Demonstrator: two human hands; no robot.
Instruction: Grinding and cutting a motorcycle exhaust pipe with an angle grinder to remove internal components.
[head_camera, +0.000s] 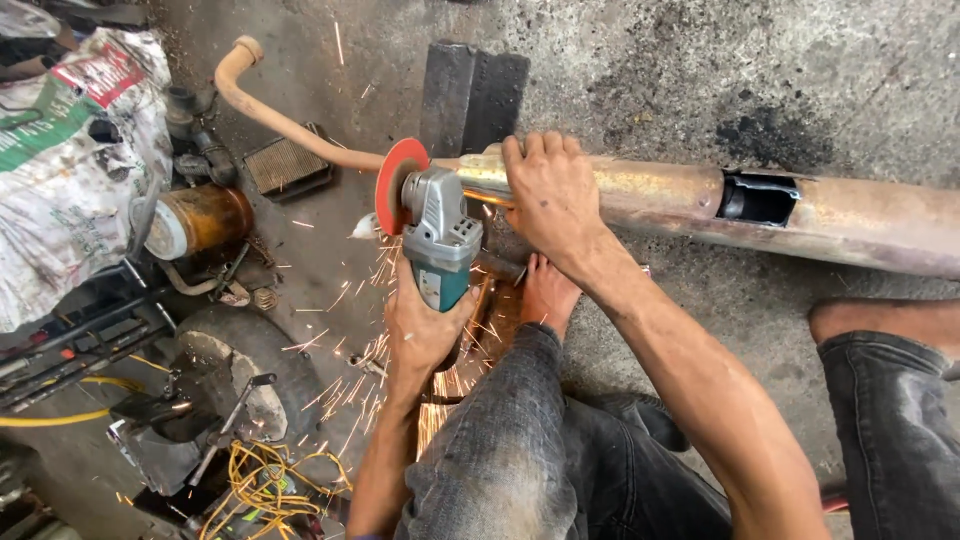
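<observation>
My left hand (425, 330) grips the teal and grey body of an angle grinder (440, 240). Its red disc (393, 183) stands on edge against the narrow end of a long rusty exhaust pipe (670, 200), and sparks fly down toward me. My right hand (550, 195) presses flat on top of the pipe just right of the disc. A thin curved tube (270, 110) runs on from the pipe's end to the upper left. My bare foot (548, 295) rests under the pipe, and my knees in dark jeans fill the bottom.
A cut-out hole (757, 197) opens in the pipe further right. A dark metal block (470, 95) lies behind the pipe. At left lie a printed sack (70, 170), a rusty canister (200, 220), a small grille (288, 163), tools and yellow cable (265, 480).
</observation>
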